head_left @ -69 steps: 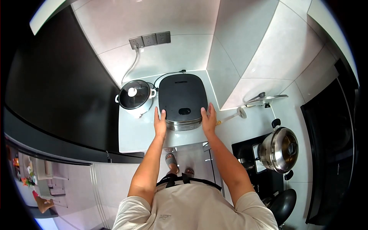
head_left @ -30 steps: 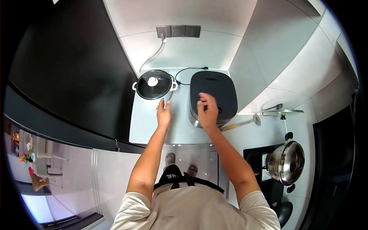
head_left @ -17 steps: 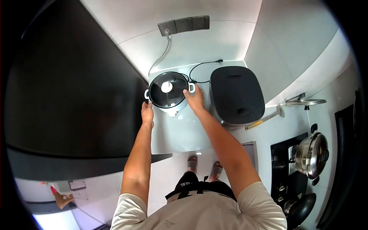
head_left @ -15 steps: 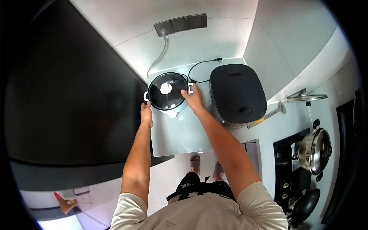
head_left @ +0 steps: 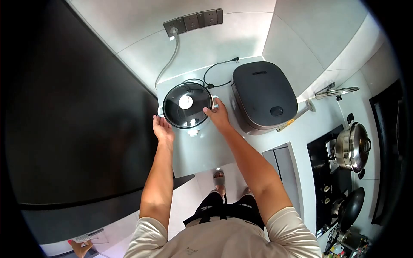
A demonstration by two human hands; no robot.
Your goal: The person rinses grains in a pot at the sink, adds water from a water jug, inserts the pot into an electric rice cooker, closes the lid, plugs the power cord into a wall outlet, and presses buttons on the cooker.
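Observation:
A round electric cooking pot (head_left: 193,133) with a pale body carries a dark glass lid (head_left: 175,112) topped by a white knob (head_left: 186,102). At its left white handle (head_left: 160,111), my left hand (head_left: 163,130) is turned palm up, with the fingers at the underside and holding it; the exact contact is partly hidden. My right hand (head_left: 219,115) is closed on the opposite handle (head_left: 214,101), its thumb at the lid's rim. A black cord (head_left: 206,71) lies behind the pot, and its plug (head_left: 235,59) rests loose near the wall.
A dark rice cooker (head_left: 263,94) stands right of the pot on the pale counter (head_left: 193,157). A large black panel (head_left: 86,107) borders the left. Wall sockets (head_left: 193,22) hold one plugged grey cable. Further right are a hob (head_left: 316,172), a steel pot (head_left: 344,146) and a black pan (head_left: 350,208).
The pot looks larger and has shifted right and toward me relative to the counter, with both hands at its handles. My left hand has turned more palm up. The camera view has also shifted.

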